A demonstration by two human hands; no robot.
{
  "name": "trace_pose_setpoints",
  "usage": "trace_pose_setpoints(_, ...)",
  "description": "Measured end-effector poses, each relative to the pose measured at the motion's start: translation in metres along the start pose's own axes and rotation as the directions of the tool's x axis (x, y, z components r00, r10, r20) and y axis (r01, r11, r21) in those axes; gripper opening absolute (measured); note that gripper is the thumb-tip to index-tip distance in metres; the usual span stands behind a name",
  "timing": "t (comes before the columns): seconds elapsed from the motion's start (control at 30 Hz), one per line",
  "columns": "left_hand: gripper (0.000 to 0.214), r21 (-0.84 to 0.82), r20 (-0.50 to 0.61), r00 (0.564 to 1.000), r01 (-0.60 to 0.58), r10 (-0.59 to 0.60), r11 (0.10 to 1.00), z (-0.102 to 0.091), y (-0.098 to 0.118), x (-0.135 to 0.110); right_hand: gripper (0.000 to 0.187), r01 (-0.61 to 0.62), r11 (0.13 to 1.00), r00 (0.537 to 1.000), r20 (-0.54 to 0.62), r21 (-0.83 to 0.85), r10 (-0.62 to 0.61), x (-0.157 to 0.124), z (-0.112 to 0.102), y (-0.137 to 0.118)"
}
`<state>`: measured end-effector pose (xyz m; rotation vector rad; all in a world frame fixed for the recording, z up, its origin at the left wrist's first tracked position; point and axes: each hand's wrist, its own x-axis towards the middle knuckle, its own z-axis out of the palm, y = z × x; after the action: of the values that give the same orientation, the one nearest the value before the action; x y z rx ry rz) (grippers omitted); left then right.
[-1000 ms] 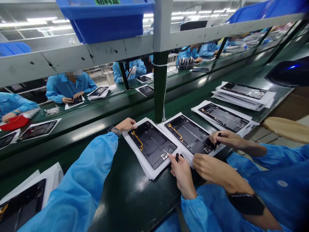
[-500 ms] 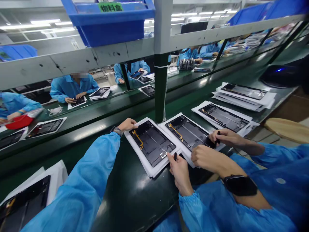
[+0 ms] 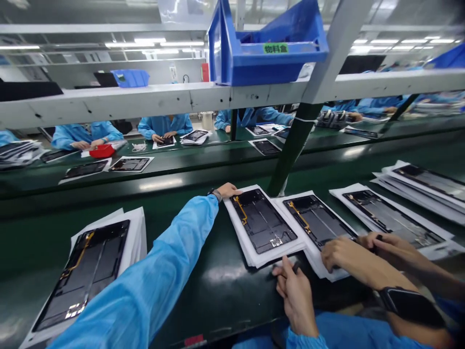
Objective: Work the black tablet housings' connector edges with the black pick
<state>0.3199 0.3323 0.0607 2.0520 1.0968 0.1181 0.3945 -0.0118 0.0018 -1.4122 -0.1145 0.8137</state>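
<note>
A black tablet back housing [image 3: 261, 218] with an orange flex cable and a silver patch lies on a stack of white paper sheets [image 3: 250, 259]. My left hand [image 3: 228, 190] is at the top left corner, its fingers closed on the edge of the housing and sheets. Below the stack's lower right corner is my right hand [image 3: 296, 295], apart from the housing. Its fingers are curled round a small black tool [image 3: 297, 266], mostly hidden in the grip.
Close on the right, a co-worker's hands [image 3: 345, 254] work over another housing [image 3: 319, 218]. More housings on paper lie further right and at left [image 3: 90, 271]. A green post [image 3: 290, 150] rises behind, and a blue bin [image 3: 269, 58] sits on the shelf. Several people sit opposite.
The view has turned left, showing more of the left-hand stack. My right hand has drawn back from the housing's silver patch, tool still in it. My left hand stays at the corner.
</note>
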Motion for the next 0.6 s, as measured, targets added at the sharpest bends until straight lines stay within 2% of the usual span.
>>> trace_pose_setpoints(0.1,0.035,0.006,0.080,0.997,-0.010,0.009,1.000,-0.004,-0.001,-0.002,0.046,-0.088,0.996,0.989,0.125,0.029,0.084,-0.014,-0.001,-0.003)
trace_pose_setpoints(0.17,0.035,0.005,0.124,0.992,-0.019,0.018,1.000,-0.004,0.000,0.000,0.041,-0.132,0.990,0.978,0.170,0.040,0.123,-0.017,0.001,-0.008)
trace_pose_setpoints(0.4,0.036,0.004,0.173,0.985,-0.016,0.015,1.000,0.002,0.003,0.018,0.028,-0.174,0.984,0.978,0.123,0.035,0.168,-0.016,0.005,-0.018)
trace_pose_setpoints(0.53,0.036,0.001,0.152,0.988,-0.025,0.024,1.000,0.001,0.002,0.018,0.019,-0.175,0.983,0.981,0.095,0.046,0.170,-0.023,0.002,-0.013)
trace_pose_setpoints(0.6,0.036,0.001,0.147,0.989,-0.022,0.022,1.000,0.000,0.001,0.016,0.019,-0.177,0.981,0.979,0.116,0.081,0.167,-0.027,0.001,-0.007)
